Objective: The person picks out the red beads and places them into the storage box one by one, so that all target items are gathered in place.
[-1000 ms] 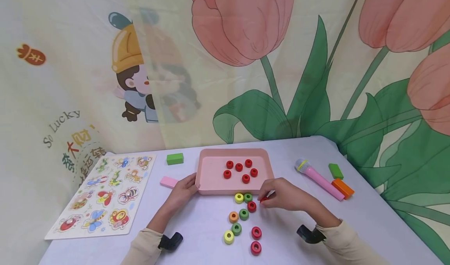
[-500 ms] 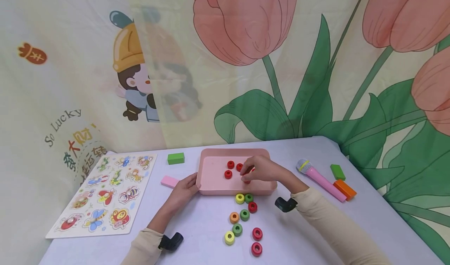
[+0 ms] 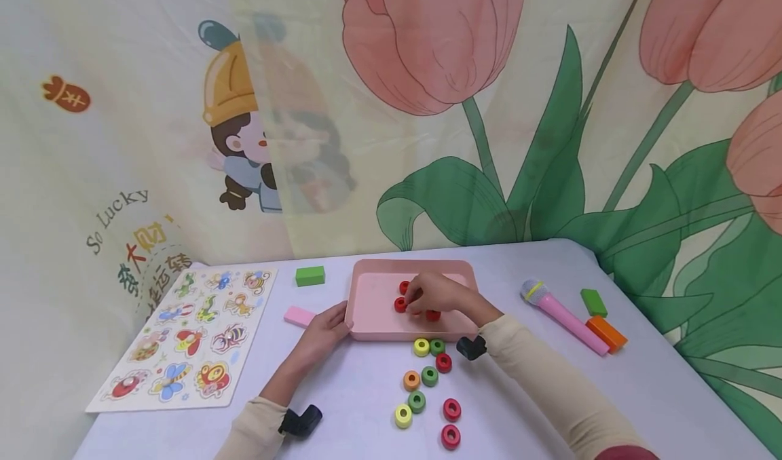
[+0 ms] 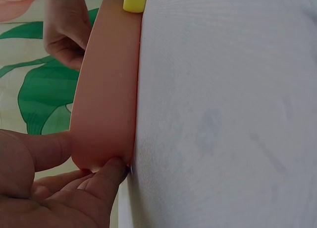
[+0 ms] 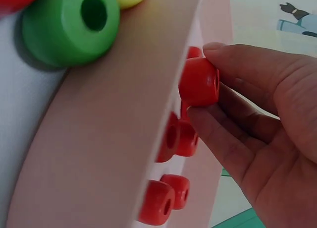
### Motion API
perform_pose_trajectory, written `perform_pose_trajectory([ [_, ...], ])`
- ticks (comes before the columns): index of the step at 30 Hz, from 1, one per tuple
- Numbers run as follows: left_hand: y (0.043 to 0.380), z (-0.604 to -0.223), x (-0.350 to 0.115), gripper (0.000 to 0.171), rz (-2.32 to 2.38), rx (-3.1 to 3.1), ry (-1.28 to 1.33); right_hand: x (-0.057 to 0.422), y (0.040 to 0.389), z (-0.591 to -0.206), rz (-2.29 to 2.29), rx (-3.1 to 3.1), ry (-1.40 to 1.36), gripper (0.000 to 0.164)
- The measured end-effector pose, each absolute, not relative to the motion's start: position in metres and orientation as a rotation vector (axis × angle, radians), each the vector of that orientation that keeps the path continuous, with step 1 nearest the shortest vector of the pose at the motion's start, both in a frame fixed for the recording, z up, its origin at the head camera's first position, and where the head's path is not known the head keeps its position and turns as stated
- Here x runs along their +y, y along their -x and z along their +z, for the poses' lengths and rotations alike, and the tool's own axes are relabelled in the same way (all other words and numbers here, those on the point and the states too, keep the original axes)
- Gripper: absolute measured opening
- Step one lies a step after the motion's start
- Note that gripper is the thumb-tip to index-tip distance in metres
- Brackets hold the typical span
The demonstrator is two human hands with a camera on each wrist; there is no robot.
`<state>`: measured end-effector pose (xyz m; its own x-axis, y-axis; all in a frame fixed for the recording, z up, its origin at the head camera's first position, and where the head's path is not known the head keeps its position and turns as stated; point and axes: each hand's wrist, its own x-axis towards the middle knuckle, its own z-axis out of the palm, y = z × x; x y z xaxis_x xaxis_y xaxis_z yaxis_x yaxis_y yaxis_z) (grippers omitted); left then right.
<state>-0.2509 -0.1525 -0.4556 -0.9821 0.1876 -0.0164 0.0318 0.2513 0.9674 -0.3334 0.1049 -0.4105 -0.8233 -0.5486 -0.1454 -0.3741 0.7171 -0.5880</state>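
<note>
My left hand (image 3: 325, 331) grips the near left corner of the pink tray (image 3: 371, 314). In the left wrist view its thumb lies at the tray's rim and the other fingers at the outer wall. Over the tray, my right hand (image 3: 435, 293) pinches a red bead (image 5: 198, 83) between thumb and fingers, seen in the right wrist view. Several more red beads (image 5: 154, 203) sit inside the tray, some of them hidden behind that hand in the head view. In front of the tray lie loose beads: green (image 3: 430, 383), yellow (image 3: 402, 424), orange (image 3: 412, 387) and red (image 3: 452, 417).
Left of the tray are an insect puzzle board (image 3: 195, 331), a green block (image 3: 310, 276) and a pink block (image 3: 298, 316). To its right lie a pink toy microphone (image 3: 568, 319), an orange block (image 3: 607, 334) and another green block (image 3: 594, 302). A printed curtain (image 3: 440, 134) hangs behind the table.
My right hand has moved from the table at the tray's near right corner, with a red bead, to over the tray and then further left. My left hand stays at the tray corner.
</note>
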Motion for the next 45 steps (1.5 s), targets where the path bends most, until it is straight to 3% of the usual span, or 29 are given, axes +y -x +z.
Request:
perform_pose_trajectory([
  [27, 0.253, -0.456, -0.153, 0.052, 1.798, 2.391, -0.165, 0.107, 0.337, -0.421, -0.701, 2.586, 0.711, 0.007],
  [45, 0.255, -0.457, -0.152, 0.052, 1.795, 2.404, -0.193, 0.139, 0.3, -0.398, -0.819, 2.696, 0.786, 0.022],
])
